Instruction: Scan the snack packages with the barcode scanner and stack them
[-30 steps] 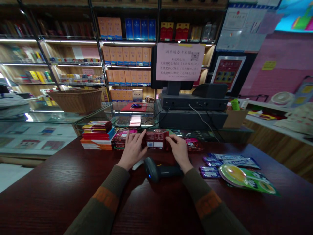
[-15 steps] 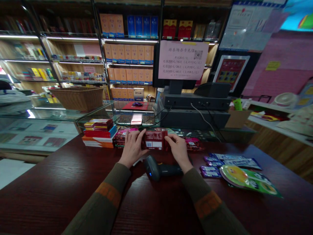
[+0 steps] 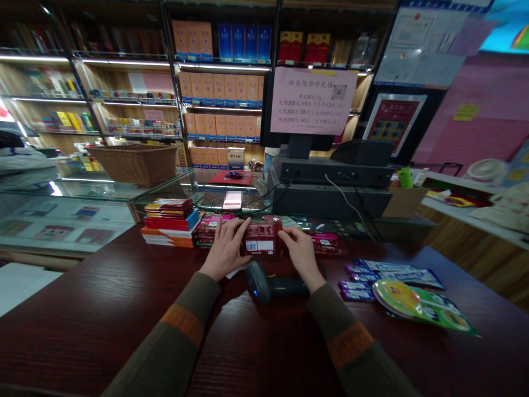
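Observation:
A dark red packet stands on edge in front of me, its barcode and printed label facing my way. My left hand grips its left end, fingers over the top. At the right end, my right hand pinches it between thumb and fingers. Just below the packet a dark barcode scanner with a small blue light lies on the table. Pink and dark red packets lie behind my left hand, and a similar pink packet lies behind my right.
A stack of red, blue and orange boxes stands at the left. To the right lie purple and blue snack packs and a green blister pack. The register and wicker basket stand beyond the table.
Both hands keep hold of the red packet, which hardly moves. The whole view shifts slightly.

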`<state>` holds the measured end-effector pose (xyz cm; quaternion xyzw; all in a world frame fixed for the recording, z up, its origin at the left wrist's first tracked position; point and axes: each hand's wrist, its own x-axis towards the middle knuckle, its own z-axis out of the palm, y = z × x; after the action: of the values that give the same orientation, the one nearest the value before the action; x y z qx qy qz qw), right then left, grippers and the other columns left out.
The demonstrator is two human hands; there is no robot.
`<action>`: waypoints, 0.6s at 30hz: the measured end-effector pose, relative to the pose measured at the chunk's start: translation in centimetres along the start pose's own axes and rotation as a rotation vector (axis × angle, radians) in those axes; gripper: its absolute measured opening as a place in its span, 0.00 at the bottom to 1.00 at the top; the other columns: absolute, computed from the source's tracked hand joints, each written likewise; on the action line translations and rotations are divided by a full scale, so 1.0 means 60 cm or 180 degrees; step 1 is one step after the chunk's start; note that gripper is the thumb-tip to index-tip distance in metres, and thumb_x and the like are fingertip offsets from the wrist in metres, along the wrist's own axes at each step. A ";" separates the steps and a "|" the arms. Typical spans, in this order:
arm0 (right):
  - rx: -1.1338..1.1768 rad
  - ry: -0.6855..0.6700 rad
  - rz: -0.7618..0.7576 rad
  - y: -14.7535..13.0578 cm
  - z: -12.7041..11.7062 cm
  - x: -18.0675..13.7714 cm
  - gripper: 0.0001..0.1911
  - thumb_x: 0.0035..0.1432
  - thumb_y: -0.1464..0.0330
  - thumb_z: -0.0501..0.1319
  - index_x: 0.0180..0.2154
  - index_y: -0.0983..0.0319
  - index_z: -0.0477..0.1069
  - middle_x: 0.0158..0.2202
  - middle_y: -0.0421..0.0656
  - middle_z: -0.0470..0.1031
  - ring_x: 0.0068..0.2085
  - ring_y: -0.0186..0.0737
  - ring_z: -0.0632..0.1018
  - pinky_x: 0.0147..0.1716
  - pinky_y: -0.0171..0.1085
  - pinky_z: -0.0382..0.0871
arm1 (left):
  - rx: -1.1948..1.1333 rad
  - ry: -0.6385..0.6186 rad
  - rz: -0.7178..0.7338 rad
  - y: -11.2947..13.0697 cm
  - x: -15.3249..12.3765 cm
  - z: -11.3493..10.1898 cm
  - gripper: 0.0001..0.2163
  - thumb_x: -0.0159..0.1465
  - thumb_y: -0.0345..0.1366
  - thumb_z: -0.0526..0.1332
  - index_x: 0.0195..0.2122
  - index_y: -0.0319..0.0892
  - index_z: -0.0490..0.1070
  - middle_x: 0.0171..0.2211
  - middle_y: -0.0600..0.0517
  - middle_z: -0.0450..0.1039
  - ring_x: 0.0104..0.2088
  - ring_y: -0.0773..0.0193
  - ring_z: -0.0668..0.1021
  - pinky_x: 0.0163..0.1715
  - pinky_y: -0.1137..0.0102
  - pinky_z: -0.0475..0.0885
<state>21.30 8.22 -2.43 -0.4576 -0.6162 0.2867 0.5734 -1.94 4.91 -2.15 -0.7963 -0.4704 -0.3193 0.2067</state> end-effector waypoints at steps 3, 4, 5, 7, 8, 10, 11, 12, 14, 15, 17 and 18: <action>0.0028 -0.0051 0.0033 0.002 0.002 -0.001 0.18 0.57 0.56 0.62 0.41 0.61 0.79 0.40 0.46 0.83 0.40 0.47 0.81 0.43 0.42 0.74 | -0.0022 0.0013 -0.0040 0.000 -0.002 -0.002 0.42 0.55 0.43 0.68 0.69 0.42 0.53 0.60 0.40 0.63 0.63 0.44 0.65 0.70 0.42 0.42; 0.0058 -0.0094 0.0032 0.002 0.002 -0.001 0.19 0.57 0.56 0.62 0.44 0.61 0.78 0.42 0.46 0.83 0.41 0.47 0.82 0.43 0.42 0.75 | -0.0020 0.0028 -0.0056 0.000 -0.002 -0.002 0.41 0.56 0.44 0.68 0.69 0.43 0.53 0.60 0.40 0.63 0.64 0.44 0.65 0.70 0.42 0.42; 0.0086 -0.0146 0.0032 0.001 0.001 -0.002 0.20 0.58 0.56 0.61 0.47 0.61 0.77 0.42 0.46 0.83 0.42 0.46 0.82 0.43 0.42 0.75 | -0.0008 0.0051 -0.0064 -0.001 -0.002 -0.003 0.41 0.56 0.44 0.68 0.69 0.43 0.53 0.60 0.40 0.63 0.64 0.44 0.64 0.70 0.42 0.41; 0.0142 -0.0254 0.0035 0.000 0.000 -0.005 0.23 0.59 0.57 0.61 0.53 0.60 0.74 0.43 0.46 0.83 0.42 0.45 0.82 0.43 0.42 0.76 | 0.0028 0.0120 -0.0073 -0.003 -0.003 -0.005 0.40 0.57 0.44 0.67 0.69 0.43 0.53 0.61 0.40 0.62 0.64 0.45 0.64 0.70 0.42 0.41; 0.0180 -0.0300 0.0038 0.001 -0.001 -0.006 0.24 0.60 0.58 0.61 0.55 0.60 0.73 0.43 0.46 0.83 0.42 0.45 0.82 0.44 0.42 0.76 | 0.0046 0.0160 -0.0080 -0.005 -0.004 -0.006 0.40 0.58 0.44 0.67 0.69 0.43 0.52 0.61 0.40 0.62 0.64 0.45 0.64 0.70 0.42 0.41; 0.0256 -0.0381 0.0043 0.002 -0.005 -0.011 0.26 0.60 0.58 0.60 0.58 0.60 0.70 0.45 0.46 0.82 0.44 0.44 0.82 0.46 0.42 0.75 | 0.0069 0.0243 -0.0079 -0.008 -0.004 -0.008 0.40 0.58 0.44 0.67 0.69 0.43 0.51 0.61 0.39 0.62 0.64 0.45 0.64 0.70 0.42 0.42; 0.0274 -0.0430 0.0039 0.003 -0.008 -0.015 0.26 0.61 0.58 0.60 0.58 0.60 0.70 0.46 0.47 0.82 0.46 0.44 0.81 0.48 0.42 0.75 | 0.0070 0.0275 -0.0078 -0.010 -0.005 -0.009 0.41 0.58 0.43 0.67 0.69 0.42 0.51 0.60 0.38 0.62 0.64 0.45 0.65 0.70 0.42 0.43; 0.0260 -0.0497 0.0023 0.004 -0.012 -0.018 0.25 0.61 0.58 0.60 0.58 0.60 0.69 0.48 0.47 0.81 0.48 0.44 0.81 0.50 0.43 0.74 | 0.0068 0.0300 -0.0076 -0.011 -0.005 -0.010 0.41 0.57 0.43 0.68 0.69 0.42 0.51 0.60 0.38 0.62 0.64 0.44 0.65 0.70 0.42 0.44; 0.0120 -0.0680 -0.0034 0.005 -0.023 -0.027 0.24 0.62 0.59 0.60 0.58 0.59 0.69 0.49 0.46 0.81 0.51 0.44 0.80 0.55 0.44 0.71 | 0.0065 0.0320 -0.0067 -0.012 -0.006 -0.011 0.41 0.56 0.42 0.68 0.69 0.42 0.51 0.60 0.38 0.62 0.64 0.44 0.65 0.70 0.42 0.45; -0.0001 -0.0784 -0.0078 0.004 -0.029 -0.032 0.24 0.62 0.59 0.59 0.58 0.58 0.69 0.50 0.45 0.80 0.52 0.44 0.79 0.56 0.45 0.70 | 0.0068 0.0317 -0.0067 -0.013 -0.007 -0.011 0.41 0.56 0.41 0.68 0.68 0.42 0.51 0.60 0.38 0.62 0.64 0.44 0.65 0.70 0.42 0.45; -0.0331 -0.0950 -0.0131 -0.001 -0.045 -0.044 0.25 0.63 0.59 0.59 0.60 0.57 0.67 0.50 0.45 0.80 0.52 0.45 0.79 0.57 0.47 0.68 | 0.0084 0.0325 -0.0079 -0.014 -0.009 -0.011 0.41 0.56 0.41 0.68 0.68 0.42 0.51 0.60 0.38 0.62 0.63 0.44 0.66 0.70 0.42 0.45; -0.0528 -0.1044 -0.0167 -0.004 -0.053 -0.050 0.25 0.63 0.59 0.59 0.61 0.57 0.66 0.50 0.44 0.80 0.51 0.45 0.79 0.57 0.48 0.67 | 0.0090 0.0332 -0.0094 -0.015 -0.010 -0.010 0.41 0.56 0.41 0.68 0.68 0.42 0.51 0.60 0.38 0.62 0.63 0.44 0.66 0.70 0.41 0.45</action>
<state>24.10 4.90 -2.99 -0.4341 -0.7347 0.2906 0.4328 -3.12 4.56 -2.10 -0.7685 -0.4751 -0.3568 0.2375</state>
